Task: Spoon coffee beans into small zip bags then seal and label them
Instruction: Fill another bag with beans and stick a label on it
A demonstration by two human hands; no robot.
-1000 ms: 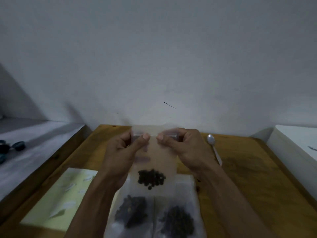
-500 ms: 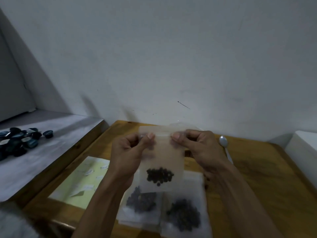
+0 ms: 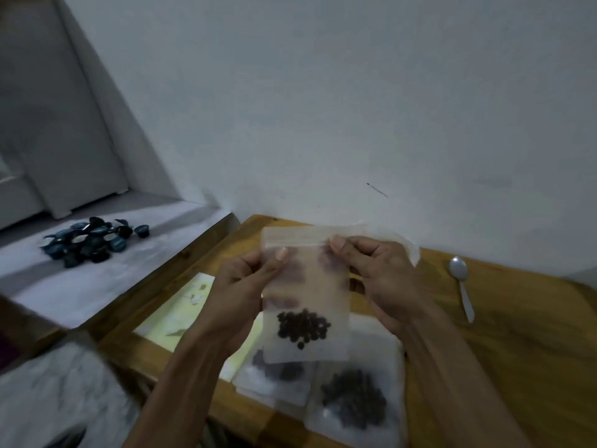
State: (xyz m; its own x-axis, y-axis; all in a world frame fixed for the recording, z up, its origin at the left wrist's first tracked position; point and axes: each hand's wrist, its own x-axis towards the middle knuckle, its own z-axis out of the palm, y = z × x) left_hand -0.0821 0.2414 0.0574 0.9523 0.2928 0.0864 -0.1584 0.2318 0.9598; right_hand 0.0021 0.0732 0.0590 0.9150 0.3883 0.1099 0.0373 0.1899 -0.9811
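Note:
A small clear zip bag (image 3: 307,286) hangs upright above the wooden table (image 3: 517,350), with a clump of dark coffee beans (image 3: 303,327) at its bottom. My left hand (image 3: 245,286) pinches the bag near its top left, thumb on the front. My right hand (image 3: 384,279) pinches the zip strip at the top right. Two more bags of beans lie flat on the table below: one (image 3: 277,376) partly hidden behind the held bag, the other (image 3: 355,399) to its right. A pale yellow label sheet (image 3: 181,315) lies at the left.
A metal spoon (image 3: 462,286) lies on the table at the right. A pile of dark blue capsules (image 3: 90,240) sits on a grey ledge to the left. The white wall stands close behind the table. A grey-white cloth (image 3: 55,392) is at the bottom left.
The view has swung left, so the capsule pile and doorway show more. Both hands still pinch the bag's top, thumbs slightly farther apart along the zip.

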